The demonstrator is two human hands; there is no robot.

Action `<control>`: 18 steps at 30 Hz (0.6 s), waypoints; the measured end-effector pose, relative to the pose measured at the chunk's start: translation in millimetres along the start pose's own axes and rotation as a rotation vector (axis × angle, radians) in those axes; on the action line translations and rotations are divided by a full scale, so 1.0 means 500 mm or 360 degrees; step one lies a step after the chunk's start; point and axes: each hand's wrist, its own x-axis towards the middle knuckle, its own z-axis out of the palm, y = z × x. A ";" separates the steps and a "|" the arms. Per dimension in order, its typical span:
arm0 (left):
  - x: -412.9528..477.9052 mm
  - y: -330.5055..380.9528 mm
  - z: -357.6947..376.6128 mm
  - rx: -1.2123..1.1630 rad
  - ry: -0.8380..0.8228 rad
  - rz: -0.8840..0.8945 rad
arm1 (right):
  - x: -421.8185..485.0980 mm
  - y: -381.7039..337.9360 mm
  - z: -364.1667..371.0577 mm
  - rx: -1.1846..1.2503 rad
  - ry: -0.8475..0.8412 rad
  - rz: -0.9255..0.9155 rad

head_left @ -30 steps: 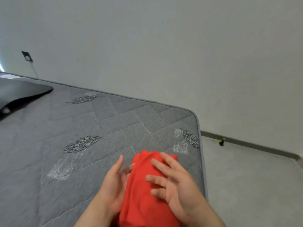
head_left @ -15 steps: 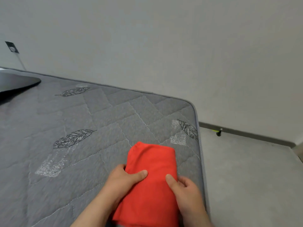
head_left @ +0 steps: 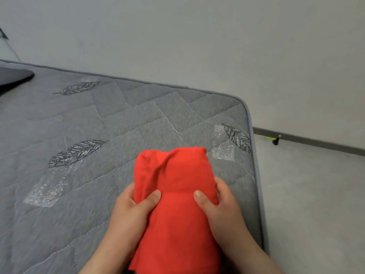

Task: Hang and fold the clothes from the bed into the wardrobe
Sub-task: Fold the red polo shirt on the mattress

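folded red garment [head_left: 177, 204] sits at the grey quilted mattress [head_left: 98, 125] corner (feather print), left hand [head_left: 132, 212] and right hand [head_left: 221, 210] gripping its sides, thumbs on top.

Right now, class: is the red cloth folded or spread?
Folded. The red cloth forms a narrow, thick bundle gripped at both sides by the left hand and right hand.

Quilted mattress [head_left: 138, 119] lies open left of and beyond the folded red garment [head_left: 177, 194]; a dark object [head_left: 13, 78] occupies its far-left edge, the wall [head_left: 197, 46] behind, floor [head_left: 316, 204] at right.
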 end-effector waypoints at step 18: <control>0.125 -0.068 -0.038 0.0976 0.0397 0.0351 | 0.163 0.031 0.102 -0.1202 -0.0181 -0.0449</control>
